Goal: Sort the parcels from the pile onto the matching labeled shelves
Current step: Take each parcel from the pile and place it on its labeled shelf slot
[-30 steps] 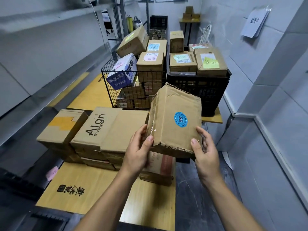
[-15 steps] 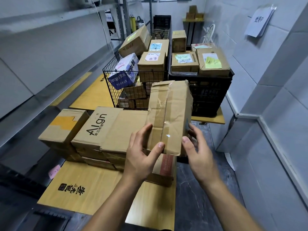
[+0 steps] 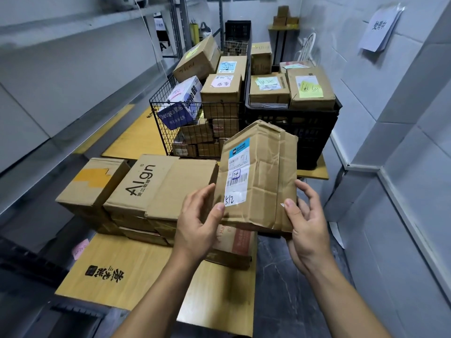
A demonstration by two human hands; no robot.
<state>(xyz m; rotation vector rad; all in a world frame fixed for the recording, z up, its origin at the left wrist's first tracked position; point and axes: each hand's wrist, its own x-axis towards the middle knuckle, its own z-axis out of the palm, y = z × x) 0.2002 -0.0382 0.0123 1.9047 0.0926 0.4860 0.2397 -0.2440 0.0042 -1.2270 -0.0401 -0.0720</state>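
At nine o'clock the long grey metal shelves (image 3: 73,28) ran along the wall. Below them, at eight o'clock from the held parcel, the pile of brown cardboard boxes (image 3: 146,184) lay stacked on a flattened yellow cardboard sheet (image 3: 117,264). At eleven o'clock a black wire basket (image 3: 166,132) stood full of more cartons. The left hand (image 3: 197,225) gripped the creased brown cardboard parcel (image 3: 263,176) at its lower left corner, thumb on the front face and fingers (image 3: 202,193) curled behind the edge. The parcel was held in the air above the pile, mid-view, tilted toward the camera. It had just been turned: a second before, a face with a round blue sticker showed, then a taped side. Now the white shipping label (image 3: 236,174), with a handwritten number at its foot, faced up. The right hand (image 3: 307,228) clamped the lower right corner likewise, thumb in front, the rest behind. At one o'clock sat a black plastic crate (image 3: 305,132) topped with boxes. With the label readable, choosing the matching shelf seemed the next step; the parcel was not yet shelved.
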